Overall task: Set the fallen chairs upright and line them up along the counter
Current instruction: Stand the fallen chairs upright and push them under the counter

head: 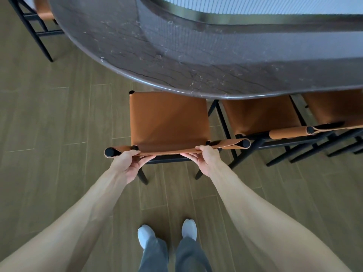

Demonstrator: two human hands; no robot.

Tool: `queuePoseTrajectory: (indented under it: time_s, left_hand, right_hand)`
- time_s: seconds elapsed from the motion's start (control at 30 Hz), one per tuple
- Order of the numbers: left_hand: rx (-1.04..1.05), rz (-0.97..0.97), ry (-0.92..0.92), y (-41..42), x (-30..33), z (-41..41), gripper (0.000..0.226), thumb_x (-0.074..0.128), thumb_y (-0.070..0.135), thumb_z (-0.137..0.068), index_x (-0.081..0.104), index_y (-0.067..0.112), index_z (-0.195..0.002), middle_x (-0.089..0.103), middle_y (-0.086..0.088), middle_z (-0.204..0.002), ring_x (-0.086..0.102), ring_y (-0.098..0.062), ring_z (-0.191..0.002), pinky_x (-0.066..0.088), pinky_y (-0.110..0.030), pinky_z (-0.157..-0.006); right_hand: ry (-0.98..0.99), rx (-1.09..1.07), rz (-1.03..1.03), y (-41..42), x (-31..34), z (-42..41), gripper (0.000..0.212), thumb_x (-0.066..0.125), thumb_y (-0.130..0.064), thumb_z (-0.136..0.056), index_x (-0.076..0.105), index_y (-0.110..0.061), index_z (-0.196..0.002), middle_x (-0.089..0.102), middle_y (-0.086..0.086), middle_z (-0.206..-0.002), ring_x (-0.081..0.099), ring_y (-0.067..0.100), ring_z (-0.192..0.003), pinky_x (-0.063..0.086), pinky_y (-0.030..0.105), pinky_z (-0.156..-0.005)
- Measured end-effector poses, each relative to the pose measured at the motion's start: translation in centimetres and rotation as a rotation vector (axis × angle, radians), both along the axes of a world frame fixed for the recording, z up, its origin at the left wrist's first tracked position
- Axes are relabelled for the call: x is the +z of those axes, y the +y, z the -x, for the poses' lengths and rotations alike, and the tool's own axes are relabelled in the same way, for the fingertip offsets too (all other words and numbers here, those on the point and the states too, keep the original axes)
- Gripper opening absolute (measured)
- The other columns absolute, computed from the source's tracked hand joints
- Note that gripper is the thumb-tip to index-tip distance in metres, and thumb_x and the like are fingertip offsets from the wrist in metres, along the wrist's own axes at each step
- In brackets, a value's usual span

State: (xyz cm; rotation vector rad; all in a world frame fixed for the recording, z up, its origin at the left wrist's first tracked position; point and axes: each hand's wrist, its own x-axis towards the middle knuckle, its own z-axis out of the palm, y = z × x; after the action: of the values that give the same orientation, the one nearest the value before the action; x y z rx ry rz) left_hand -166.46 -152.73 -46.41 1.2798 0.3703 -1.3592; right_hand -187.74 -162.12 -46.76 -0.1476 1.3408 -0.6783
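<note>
A chair with a tan leather seat (169, 120) and black frame stands upright on the floor, its front tucked under the dark marble counter (176, 61). My left hand (129, 163) grips the left part of its leather backrest top, and my right hand (204, 160) grips the right part. Right of it stand two more tan chairs: one (259, 116) close by and another (334, 107) at the frame's right edge, both upright and partly under the counter. A further chair (42, 13) stands at the top left, beyond the counter's curved end.
The counter's rounded edge sweeps from top left to the right side. Wood-look floor planks (59, 124) spread to the left and behind me. My feet in white shoes (167, 234) stand just behind the held chair.
</note>
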Motion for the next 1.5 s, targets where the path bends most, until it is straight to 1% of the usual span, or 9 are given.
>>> queuePoseTrajectory:
  time_s: [0.2, 0.3, 0.5, 0.63, 0.87, 1.0, 1.17, 1.3, 1.5]
  left_hand:
    - [-0.002, -0.006, 0.006, 0.4, 0.0, 0.0, 0.018, 0.039, -0.016, -0.099, 0.051, -0.005, -0.108, 0.060, -0.030, -0.121, 0.061, -0.051, -0.114, 0.053, -0.060, -0.091]
    - [0.014, -0.012, 0.048, 0.4, 0.2, -0.3, 0.019, 0.039, -0.016, -0.098, 0.050, -0.006, -0.109, 0.059, -0.031, -0.124, 0.060, -0.051, -0.113, 0.055, -0.060, -0.081]
    - [0.063, -0.035, 0.106, -0.3, 0.2, -0.6, 0.022, 0.043, -0.014, -0.099, 0.049, -0.008, -0.119, 0.054, -0.031, -0.131, 0.057, -0.054, -0.118, 0.059, -0.058, -0.076]
    - [0.091, -0.034, 0.095, -0.8, 0.2, -0.8, 0.030, 0.044, -0.015, -0.098, 0.047, -0.010, -0.128, 0.053, -0.031, -0.129, 0.057, -0.054, -0.116, 0.060, -0.057, -0.061]
    - [0.073, -0.004, 0.089, -1.8, 0.0, -0.5, 0.032, 0.045, -0.013, -0.099, 0.046, -0.009, -0.130, 0.054, -0.032, -0.131, 0.058, -0.053, -0.115, 0.056, -0.062, -0.083]
    - [0.048, 0.008, 0.045, -2.0, 0.2, -0.3, 0.034, 0.048, -0.012, -0.099, 0.046, -0.010, -0.133, 0.056, -0.034, -0.129, 0.062, -0.051, -0.110, 0.058, -0.059, -0.081]
    - [0.003, 0.021, 0.010, -1.4, 0.6, 0.0, 0.022, 0.049, -0.009, -0.099, 0.052, -0.007, -0.121, 0.059, -0.033, -0.127, 0.064, -0.049, -0.111, 0.059, -0.054, -0.085]
    - [0.025, -0.036, -0.028, -1.4, 1.2, 0.1, 0.027, 0.055, -0.010, -0.097, 0.054, -0.010, -0.123, 0.060, -0.031, -0.124, 0.066, -0.046, -0.107, 0.061, -0.052, -0.076]
    - [0.049, -0.069, -0.006, -1.7, 1.1, 0.0, 0.013, 0.057, -0.013, -0.094, 0.057, -0.008, -0.106, 0.059, -0.030, -0.126, 0.067, -0.046, -0.106, 0.061, -0.051, -0.080]
  right_hand:
    - [-0.020, 0.002, 0.006, 0.6, 0.0, 0.1, 0.044, 0.045, 0.014, -0.097, 0.049, -0.007, -0.135, 0.064, 0.022, -0.121, 0.073, 0.042, -0.090, 0.064, 0.052, -0.068]
    - [-0.026, -0.007, 0.009, 0.5, 0.0, 0.0, 0.043, 0.044, 0.016, -0.097, 0.048, -0.004, -0.135, 0.063, 0.026, -0.120, 0.074, 0.043, -0.087, 0.064, 0.054, -0.069]
    - [-0.019, -0.013, 0.024, -0.2, -0.2, -0.5, 0.041, 0.045, 0.016, -0.097, 0.050, -0.003, -0.133, 0.062, 0.027, -0.124, 0.071, 0.046, -0.097, 0.064, 0.052, -0.067]
    - [-0.026, -0.007, 0.027, -0.6, -0.4, -0.7, 0.044, 0.047, 0.015, -0.097, 0.049, -0.006, -0.136, 0.061, 0.025, -0.130, 0.070, 0.047, -0.101, 0.064, 0.052, -0.068]
    - [0.015, 0.017, 0.042, -2.2, -0.4, -0.5, 0.040, 0.050, 0.013, -0.097, 0.051, -0.007, -0.131, 0.061, 0.024, -0.123, 0.073, 0.044, -0.083, 0.064, 0.053, -0.067]
    - [0.002, 0.035, 0.055, -2.5, -0.4, -0.1, 0.031, 0.054, 0.009, -0.098, 0.055, -0.003, -0.127, 0.066, 0.026, -0.113, 0.077, 0.041, -0.073, 0.064, 0.050, -0.066]
    - [-0.042, 0.048, 0.091, -1.6, -0.5, 0.9, 0.028, 0.065, -0.007, -0.097, 0.059, -0.002, -0.125, 0.070, 0.029, -0.114, 0.076, 0.043, -0.091, 0.063, 0.054, -0.082]
    - [-0.092, 0.022, 0.110, -2.2, -0.1, 2.6, 0.031, 0.059, -0.002, -0.099, 0.055, 0.000, -0.130, 0.067, 0.032, -0.120, 0.072, 0.047, -0.101, 0.060, 0.057, -0.088]
    - [-0.043, 0.043, 0.101, -3.2, 0.4, 3.1, 0.019, 0.048, 0.007, -0.100, 0.056, 0.006, -0.117, 0.070, 0.034, -0.112, 0.074, 0.049, -0.090, 0.064, 0.048, -0.070]
